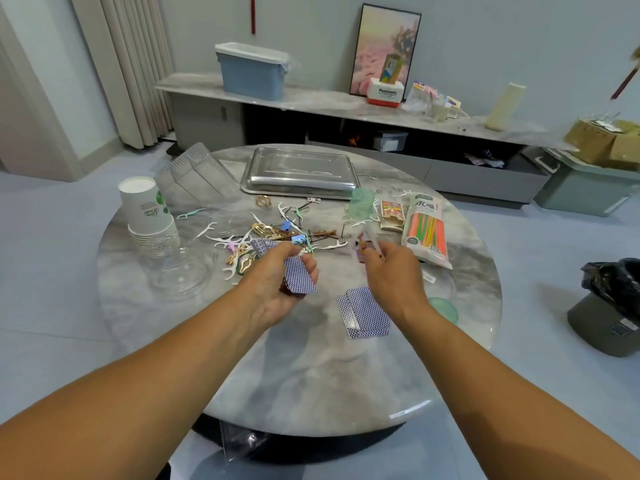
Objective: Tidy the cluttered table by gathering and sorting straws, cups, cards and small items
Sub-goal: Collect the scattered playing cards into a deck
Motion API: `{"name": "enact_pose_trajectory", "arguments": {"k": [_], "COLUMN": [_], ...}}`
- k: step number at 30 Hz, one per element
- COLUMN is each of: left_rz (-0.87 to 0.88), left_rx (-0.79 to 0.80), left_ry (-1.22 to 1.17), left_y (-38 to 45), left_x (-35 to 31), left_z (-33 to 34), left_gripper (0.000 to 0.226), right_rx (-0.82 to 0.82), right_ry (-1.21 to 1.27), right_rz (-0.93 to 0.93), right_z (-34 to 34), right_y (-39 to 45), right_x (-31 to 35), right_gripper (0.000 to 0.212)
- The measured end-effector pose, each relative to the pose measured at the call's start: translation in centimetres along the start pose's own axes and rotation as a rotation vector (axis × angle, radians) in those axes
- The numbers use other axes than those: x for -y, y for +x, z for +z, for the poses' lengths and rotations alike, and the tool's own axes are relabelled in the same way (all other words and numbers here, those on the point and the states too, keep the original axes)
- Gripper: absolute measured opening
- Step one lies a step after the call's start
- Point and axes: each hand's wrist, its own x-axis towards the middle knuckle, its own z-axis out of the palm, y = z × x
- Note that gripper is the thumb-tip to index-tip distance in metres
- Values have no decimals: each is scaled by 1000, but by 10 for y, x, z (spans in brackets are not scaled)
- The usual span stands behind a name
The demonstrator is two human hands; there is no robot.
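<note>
A: Head cam check: what's your left hand (pixel 277 282) got?
B: You're gripping a stack of cards (pixel 300 279), blue backs up, fingers curled round it, above the table (pixel 311 375).
A: Right hand (pixel 391 271)?
B: Pinching one card (pixel 362 247), blurred, so can't read its face. More cards (pixel 363 315) lie flat just below that hand.
A: Other stuff?
B: Straw pack (pixel 426 230) at right, paper cups (pixel 149 216) stacked at left, metal tray (pixel 301 174) at the far side. Floss picks & clips (pixel 263 233) scattered mid-table.
</note>
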Motion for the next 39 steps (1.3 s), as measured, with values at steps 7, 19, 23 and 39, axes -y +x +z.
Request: {"name": "enact_pose_trajectory", "arguments": {"k": [7,19,23,39], "left_rz": [24,41,57,-2], "left_rx": [12,19,-88,41], "left_ry": [50,62,63,108], "left_y": [-2,-4,5,-2], "left_x": [-1,11,7,13], "left_z": [-2,8,2,10], "left_gripper": [21,27,31,28], "right_rx": [626,525,426,584], "right_ry": [-1110,495,453,377], "right_rz": [-185,315,473,345], "right_z": [11,9,-2,-11], "right_y": [-17,1,11,15], "right_x": [-34,-8,-17,-19], "right_gripper": [37,22,23,31]}}
